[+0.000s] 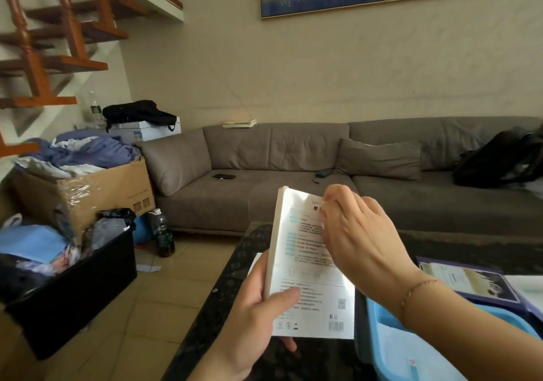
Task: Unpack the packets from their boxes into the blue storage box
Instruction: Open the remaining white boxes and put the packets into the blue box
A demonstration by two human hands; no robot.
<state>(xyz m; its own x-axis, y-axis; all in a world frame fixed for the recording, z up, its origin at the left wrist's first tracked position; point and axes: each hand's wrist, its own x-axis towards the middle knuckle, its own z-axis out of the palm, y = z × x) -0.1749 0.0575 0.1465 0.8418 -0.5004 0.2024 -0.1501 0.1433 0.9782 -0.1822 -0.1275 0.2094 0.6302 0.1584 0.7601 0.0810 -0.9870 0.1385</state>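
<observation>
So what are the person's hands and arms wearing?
Both hands are bare, with no gloves or rings showing. The right hand has a thin, beaded-looking bracelet around its wrist. The left hand wears nothing visible. No sleeves show on either forearm.

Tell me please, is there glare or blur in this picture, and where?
Head view: strong glare on the upper part of the white box, washing out print near the right hand; text is soft; left hand is sharp enough; the wide lens bends the sofa and staircase.

Bare forearms, thin beaded bracelet on the right wrist
</observation>
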